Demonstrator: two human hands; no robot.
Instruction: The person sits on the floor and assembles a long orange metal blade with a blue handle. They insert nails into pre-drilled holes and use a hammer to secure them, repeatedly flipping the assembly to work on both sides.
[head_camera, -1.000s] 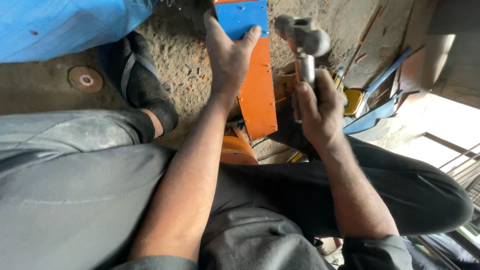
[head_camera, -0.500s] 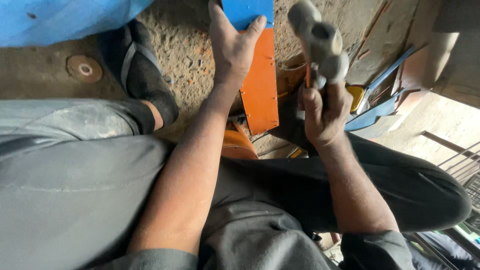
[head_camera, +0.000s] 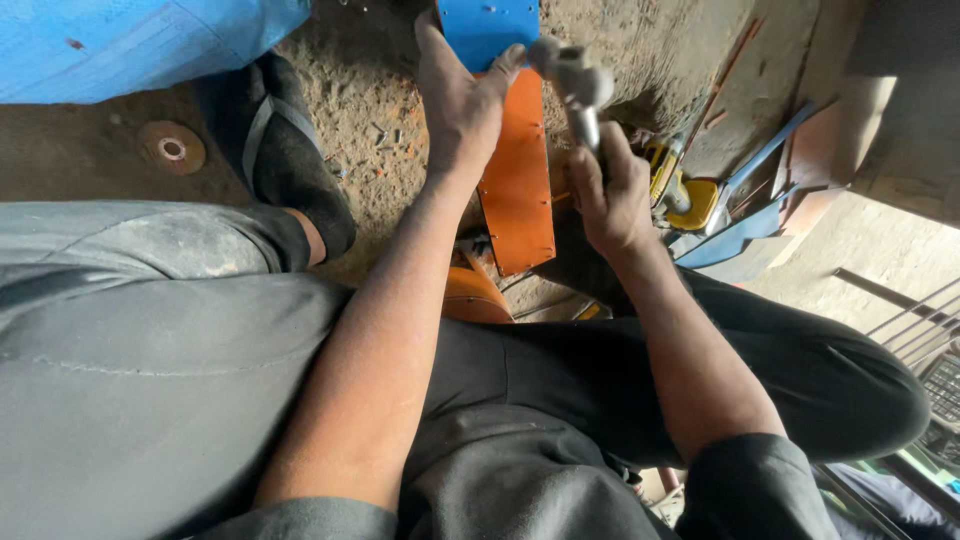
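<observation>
We press our left hand (head_camera: 462, 100), fingers spread flat, on the orange-and-blue metal plate (head_camera: 517, 185), while our right hand (head_camera: 612, 190) fingers clamp what looks like a grey steel hammer (head_camera: 575, 80).

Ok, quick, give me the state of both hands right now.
Left hand: open, pressed flat on the orange panel.
Right hand: closed around the hammer handle.

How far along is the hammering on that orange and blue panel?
In hand: the left hand presses on the orange panel where it meets the blue panel, and the right hand holds the hammer raised above it. Done: cannot tell; the joint is hidden. Left: cannot tell either.
</observation>
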